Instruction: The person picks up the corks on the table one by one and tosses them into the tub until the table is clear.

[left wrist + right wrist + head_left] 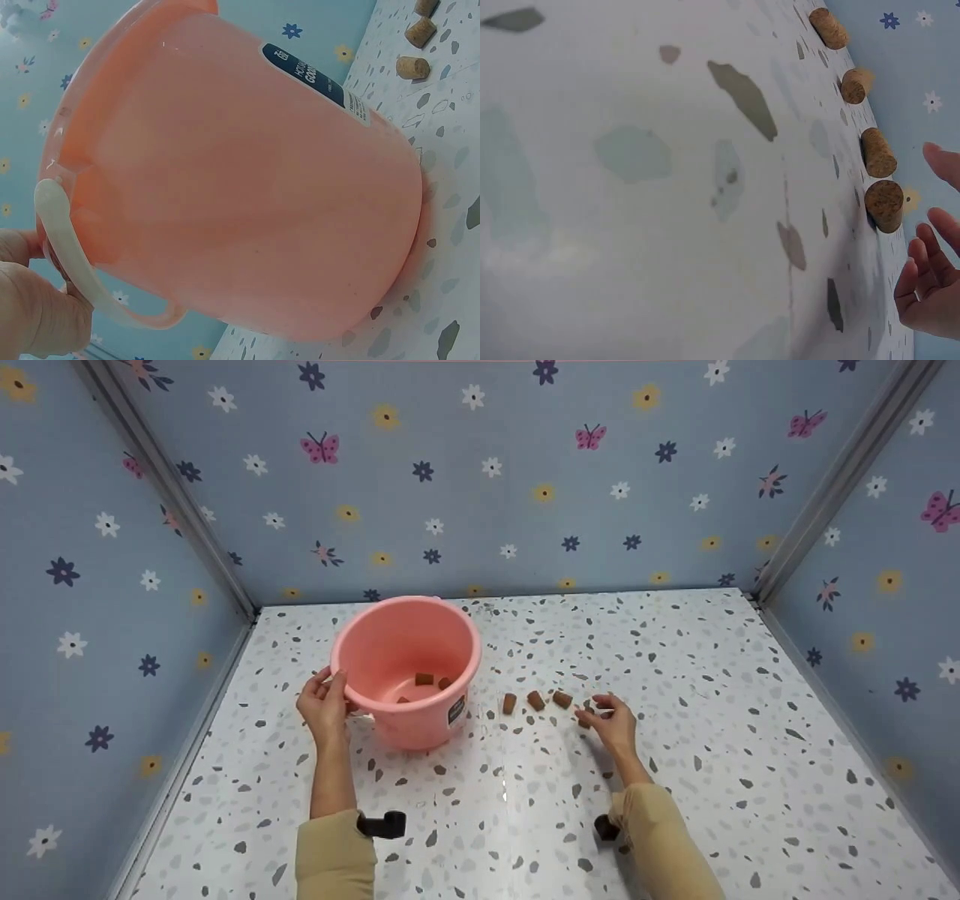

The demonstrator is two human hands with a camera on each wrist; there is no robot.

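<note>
A pink bucket [412, 727] stands on the speckled table, and my left hand [326, 709] grips its rim on the left side. In the left wrist view, the white handle [75, 262] hangs down beside that hand. Inside the bucket lie a few brown corks, one cork [424, 679] plainly visible on the bottom. To the right of the bucket, several corks form a loose row. At the right end of this row, my right hand [613, 726] hovers by the last cork [885, 206], thumb and fingers spread apart around it without gripping it.
Other corks of the row, such as the leftmost cork [509, 703], lie between the bucket and my right hand. Flowered blue panels [480, 472] enclose the speckled white tabletop [675, 825] at the back and both sides. A dark label [315, 79] is on the bucket's side.
</note>
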